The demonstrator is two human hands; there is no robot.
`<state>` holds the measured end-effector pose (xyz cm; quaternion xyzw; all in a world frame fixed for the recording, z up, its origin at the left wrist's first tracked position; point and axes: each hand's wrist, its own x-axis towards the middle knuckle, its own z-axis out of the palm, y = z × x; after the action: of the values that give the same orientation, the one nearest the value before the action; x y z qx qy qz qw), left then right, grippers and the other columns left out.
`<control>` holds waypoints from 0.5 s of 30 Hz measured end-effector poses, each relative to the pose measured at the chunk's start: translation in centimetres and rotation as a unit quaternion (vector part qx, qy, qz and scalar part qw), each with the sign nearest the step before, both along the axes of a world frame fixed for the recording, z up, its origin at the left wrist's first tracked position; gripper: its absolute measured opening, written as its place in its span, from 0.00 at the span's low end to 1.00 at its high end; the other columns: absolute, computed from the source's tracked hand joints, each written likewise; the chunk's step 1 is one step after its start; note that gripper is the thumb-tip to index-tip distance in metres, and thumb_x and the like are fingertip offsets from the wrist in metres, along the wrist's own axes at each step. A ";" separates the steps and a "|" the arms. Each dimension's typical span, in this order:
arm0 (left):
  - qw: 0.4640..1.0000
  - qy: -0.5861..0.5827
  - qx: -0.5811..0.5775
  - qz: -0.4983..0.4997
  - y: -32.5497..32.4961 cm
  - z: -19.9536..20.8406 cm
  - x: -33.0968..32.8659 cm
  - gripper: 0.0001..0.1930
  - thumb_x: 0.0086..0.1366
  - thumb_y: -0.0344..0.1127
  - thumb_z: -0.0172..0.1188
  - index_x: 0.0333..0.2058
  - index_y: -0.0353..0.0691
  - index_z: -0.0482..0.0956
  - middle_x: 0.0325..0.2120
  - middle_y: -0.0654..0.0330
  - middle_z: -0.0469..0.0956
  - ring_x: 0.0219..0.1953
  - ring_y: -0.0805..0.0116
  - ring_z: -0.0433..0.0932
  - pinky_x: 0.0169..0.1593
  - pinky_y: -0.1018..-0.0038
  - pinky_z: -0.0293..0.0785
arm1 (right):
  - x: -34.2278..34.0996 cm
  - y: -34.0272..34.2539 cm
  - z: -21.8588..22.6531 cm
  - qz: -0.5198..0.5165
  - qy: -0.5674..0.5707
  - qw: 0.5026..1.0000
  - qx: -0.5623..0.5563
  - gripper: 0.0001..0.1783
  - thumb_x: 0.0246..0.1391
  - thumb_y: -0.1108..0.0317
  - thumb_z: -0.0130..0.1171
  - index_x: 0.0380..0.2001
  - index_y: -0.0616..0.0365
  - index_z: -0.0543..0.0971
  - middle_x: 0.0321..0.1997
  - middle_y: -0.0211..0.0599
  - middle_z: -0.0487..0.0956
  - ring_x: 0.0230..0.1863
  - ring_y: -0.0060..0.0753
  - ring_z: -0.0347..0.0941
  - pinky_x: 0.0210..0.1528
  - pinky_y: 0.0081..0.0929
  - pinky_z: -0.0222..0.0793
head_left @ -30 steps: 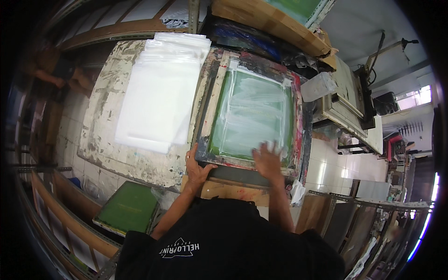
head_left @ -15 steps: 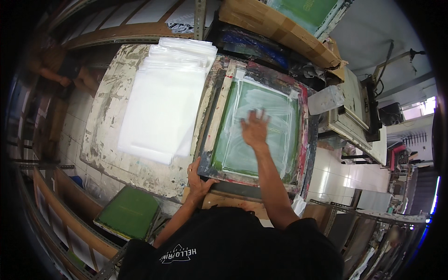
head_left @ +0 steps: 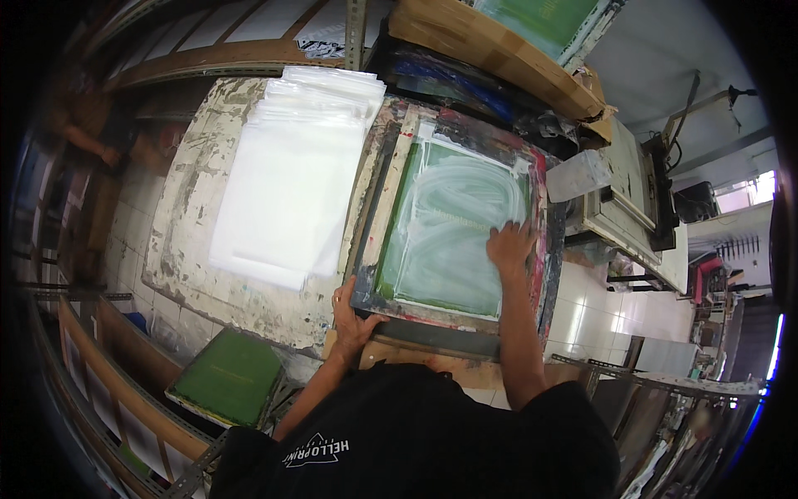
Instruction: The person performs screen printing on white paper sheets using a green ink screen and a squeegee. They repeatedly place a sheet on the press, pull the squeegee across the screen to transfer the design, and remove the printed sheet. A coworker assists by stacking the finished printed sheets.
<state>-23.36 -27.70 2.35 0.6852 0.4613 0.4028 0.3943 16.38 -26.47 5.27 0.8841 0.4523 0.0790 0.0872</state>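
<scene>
A screen-printing frame (head_left: pixel 405 166) with green mesh lies on the workbench in front of me. White smears in curved strokes cover much of its mesh (head_left: pixel 453 249), around a line of lettering. My left hand (head_left: pixel 351 326) grips the near left corner of the frame, fingers along its side and thumb at the near edge. Over the right part of the mesh, my right hand (head_left: pixel 510 248) is open, palm down with fingers spread, seemingly touching the wet surface. Left of the frame, a stack of white translucent sheets (head_left: pixel 287 183) rests on the paint-worn tabletop (head_left: pixel 187 216).
Beyond the frame are a cardboard box (head_left: pixel 490 54) and another green screen (head_left: pixel 540 21). A translucent plastic container (head_left: pixel 579 175) stands at the right. A green screen (head_left: pixel 226 378) leans low at left, near racks. Another person (head_left: pixel 96 133) is at far left.
My right hand has moved right and nearer to me across the mesh. The white smears now form broader curved strokes. My left hand stays at the frame's corner.
</scene>
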 end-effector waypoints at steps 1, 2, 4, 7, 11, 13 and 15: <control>1.000 0.002 0.000 0.000 -0.1 0.1 -0.1 0.58 0.39 0.46 0.85 0.67 0.29 0.64 0.53 0.43 0.71 0.55 0.43 0.70 0.61 0.56 0.66 | -2.0 -2.0 0.8 0.001 0.000 1.000 -0.017 0.26 0.62 0.51 0.54 0.49 0.64 0.82 0.56 0.48 0.81 0.73 0.61 0.58 0.73 0.73 0.37; 1.000 0.007 0.006 0.006 -0.2 -0.1 -0.3 0.58 0.39 0.46 0.85 0.67 0.30 0.63 0.53 0.43 0.71 0.55 0.43 0.70 0.61 0.55 0.66 | -4.4 -3.9 2.3 -0.006 0.014 0.999 -0.036 0.24 0.61 0.52 0.56 0.48 0.62 0.83 0.56 0.46 0.81 0.72 0.61 0.60 0.73 0.73 0.39; 1.000 0.009 0.014 0.012 -0.3 -0.4 -0.1 0.59 0.39 0.47 0.84 0.67 0.30 0.63 0.54 0.43 0.71 0.56 0.43 0.70 0.62 0.55 0.66 | -7.8 -7.0 4.1 0.035 0.073 0.994 -0.073 0.22 0.62 0.54 0.56 0.48 0.61 0.83 0.57 0.45 0.81 0.73 0.61 0.60 0.72 0.75 0.40; 1.000 -0.021 0.011 0.013 -0.3 -0.8 0.1 0.59 0.39 0.49 0.84 0.67 0.31 0.63 0.53 0.43 0.70 0.56 0.43 0.69 0.62 0.54 0.66 | -12.5 -8.2 3.1 0.120 0.158 0.980 -0.004 0.21 0.66 0.54 0.51 0.50 0.57 0.83 0.59 0.43 0.81 0.75 0.63 0.58 0.72 0.79 0.41; 0.999 -0.016 0.040 0.012 -0.1 -1.6 0.0 0.57 0.41 0.48 0.83 0.67 0.31 0.63 0.52 0.44 0.71 0.54 0.44 0.70 0.61 0.55 0.66 | -16.5 -8.0 4.6 0.196 0.221 0.954 0.050 0.22 0.66 0.53 0.52 0.51 0.56 0.83 0.62 0.42 0.79 0.77 0.63 0.55 0.73 0.78 0.40; 0.998 -0.021 0.052 0.015 0.2 -1.9 -0.2 0.57 0.41 0.47 0.84 0.67 0.31 0.64 0.51 0.45 0.71 0.53 0.45 0.70 0.60 0.55 0.66 | -15.0 -7.9 6.0 0.113 0.187 0.976 -0.014 0.22 0.63 0.54 0.57 0.53 0.55 0.82 0.63 0.41 0.79 0.77 0.62 0.54 0.71 0.81 0.40; 0.997 -0.047 0.055 0.010 0.2 -1.8 0.2 0.56 0.40 0.44 0.84 0.67 0.31 0.64 0.50 0.45 0.72 0.53 0.45 0.70 0.60 0.56 0.66 | -11.1 -10.0 5.4 0.075 0.107 0.990 0.045 0.19 0.59 0.56 0.61 0.48 0.55 0.85 0.55 0.41 0.83 0.69 0.56 0.69 0.70 0.68 0.57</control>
<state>-23.21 -27.53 0.51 0.6815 0.4260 0.4630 0.3736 5.33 -36.43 10.64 0.8541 0.5199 0.0106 -0.0074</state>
